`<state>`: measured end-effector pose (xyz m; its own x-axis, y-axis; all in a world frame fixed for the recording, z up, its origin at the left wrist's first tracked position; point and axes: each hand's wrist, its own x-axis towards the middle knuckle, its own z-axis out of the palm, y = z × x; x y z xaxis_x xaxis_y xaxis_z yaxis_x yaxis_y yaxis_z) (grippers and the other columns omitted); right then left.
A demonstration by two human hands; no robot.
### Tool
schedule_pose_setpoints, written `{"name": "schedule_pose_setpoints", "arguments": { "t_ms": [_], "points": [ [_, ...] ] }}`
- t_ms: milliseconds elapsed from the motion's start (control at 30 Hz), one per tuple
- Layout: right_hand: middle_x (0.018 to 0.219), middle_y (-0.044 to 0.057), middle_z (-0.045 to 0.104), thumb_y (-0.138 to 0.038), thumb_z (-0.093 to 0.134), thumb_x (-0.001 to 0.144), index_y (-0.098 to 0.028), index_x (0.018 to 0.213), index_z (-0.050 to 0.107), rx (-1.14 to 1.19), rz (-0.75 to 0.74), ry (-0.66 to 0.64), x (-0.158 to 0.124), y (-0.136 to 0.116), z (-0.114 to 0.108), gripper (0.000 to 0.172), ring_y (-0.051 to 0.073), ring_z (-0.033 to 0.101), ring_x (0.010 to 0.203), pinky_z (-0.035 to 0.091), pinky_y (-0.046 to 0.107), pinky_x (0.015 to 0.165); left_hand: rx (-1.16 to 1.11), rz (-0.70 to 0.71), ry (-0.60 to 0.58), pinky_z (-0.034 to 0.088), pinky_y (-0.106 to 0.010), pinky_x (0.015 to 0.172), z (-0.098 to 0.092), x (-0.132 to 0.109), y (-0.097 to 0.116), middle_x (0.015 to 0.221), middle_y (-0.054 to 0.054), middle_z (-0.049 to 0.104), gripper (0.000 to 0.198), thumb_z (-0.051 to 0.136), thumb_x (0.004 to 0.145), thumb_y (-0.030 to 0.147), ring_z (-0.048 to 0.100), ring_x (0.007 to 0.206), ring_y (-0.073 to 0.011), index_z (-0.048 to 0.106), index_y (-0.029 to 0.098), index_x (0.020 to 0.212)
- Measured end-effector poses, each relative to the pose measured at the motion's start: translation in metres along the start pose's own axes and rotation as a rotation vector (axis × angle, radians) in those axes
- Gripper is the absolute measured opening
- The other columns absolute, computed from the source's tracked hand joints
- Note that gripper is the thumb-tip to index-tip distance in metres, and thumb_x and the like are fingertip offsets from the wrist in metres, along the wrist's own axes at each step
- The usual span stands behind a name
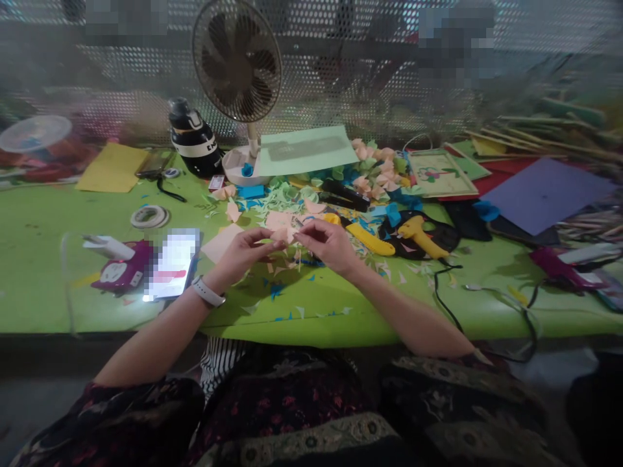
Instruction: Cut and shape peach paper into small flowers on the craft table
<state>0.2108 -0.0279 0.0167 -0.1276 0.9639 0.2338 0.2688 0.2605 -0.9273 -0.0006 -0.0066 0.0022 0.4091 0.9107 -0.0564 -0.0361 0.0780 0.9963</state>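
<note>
My left hand (pixel 243 251) and my right hand (pixel 327 243) meet above the green table (pixel 58 214), both pinching a small pink paper piece (pixel 283 234) between the fingertips. A white watch sits on my left wrist. Under the hands lie several paper scraps in pink, blue and green. A larger pink paper square (pixel 221 243) lies just left of my left hand.
A lit phone (pixel 172 263) and a tape roll (pixel 149 216) lie at left. A yellow glue gun (pixel 419 235), yellow cutter (pixel 370 240), folded paper flowers (pixel 377 170), a desk fan (pixel 238 65), a black bottle (pixel 193 139) and coloured paper sheets fill the back. A black cable (pixel 445 301) trails right.
</note>
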Motion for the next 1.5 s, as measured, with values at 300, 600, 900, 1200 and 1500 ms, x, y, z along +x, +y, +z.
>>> {"name": "schedule_pose_setpoints", "arguments": {
  "t_ms": [300,600,900,1200,1500],
  "points": [
    [0.070,0.000,0.061,-0.044,0.068,0.079,-0.020,0.076,0.062,0.054,-0.041,0.021,-0.004,-0.002,0.004,0.025,0.011,0.049,0.059,0.039,0.027,0.054,-0.137,-0.108,-0.029,0.058,-0.021,0.053,0.003,-0.002,0.005,0.085,-0.001,0.072,0.034,0.087,0.068,0.035,0.076,0.079,-0.0211,0.063,0.017,0.086],
    [0.069,0.000,0.062,-0.047,0.065,0.082,-0.020,0.080,0.063,0.003,-0.038,-0.012,-0.004,-0.005,0.003,0.027,0.011,0.050,0.056,0.042,0.027,0.053,-0.224,-0.075,-0.001,0.054,-0.017,0.051,0.001,-0.001,0.005,0.088,0.000,0.072,0.034,0.087,0.068,0.030,0.076,0.087,-0.0213,0.058,0.018,0.082],
    [0.078,0.003,0.067,-0.033,0.066,0.083,-0.020,0.087,0.067,-0.305,0.012,0.355,0.003,-0.049,-0.122,0.013,0.013,0.059,0.064,0.049,0.030,0.065,-0.199,0.007,0.098,0.059,-0.022,0.062,0.001,0.001,0.006,0.087,-0.002,0.074,0.033,0.086,0.068,0.034,0.075,0.093,-0.0211,0.059,0.019,0.080],
    [0.110,0.022,0.068,-0.038,0.067,0.080,-0.015,0.110,0.064,-1.358,0.666,0.005,-0.050,0.013,-0.193,0.038,0.030,0.063,0.093,0.037,0.036,0.069,-0.203,0.044,0.068,0.059,-0.023,0.067,0.000,0.002,0.003,0.087,-0.002,0.073,0.032,0.085,0.069,0.032,0.075,0.092,-0.0201,0.059,0.018,0.081],
    [0.118,0.025,0.063,-0.026,0.057,0.081,-0.011,0.121,0.053,-1.179,0.656,0.526,-0.057,0.036,-0.189,0.043,0.033,0.061,0.105,0.042,0.040,0.083,-0.166,0.041,0.079,0.060,-0.027,0.073,-0.002,0.004,0.003,0.088,-0.003,0.073,0.032,0.085,0.070,0.032,0.075,0.093,-0.0206,0.059,0.017,0.080]
  ]
}}
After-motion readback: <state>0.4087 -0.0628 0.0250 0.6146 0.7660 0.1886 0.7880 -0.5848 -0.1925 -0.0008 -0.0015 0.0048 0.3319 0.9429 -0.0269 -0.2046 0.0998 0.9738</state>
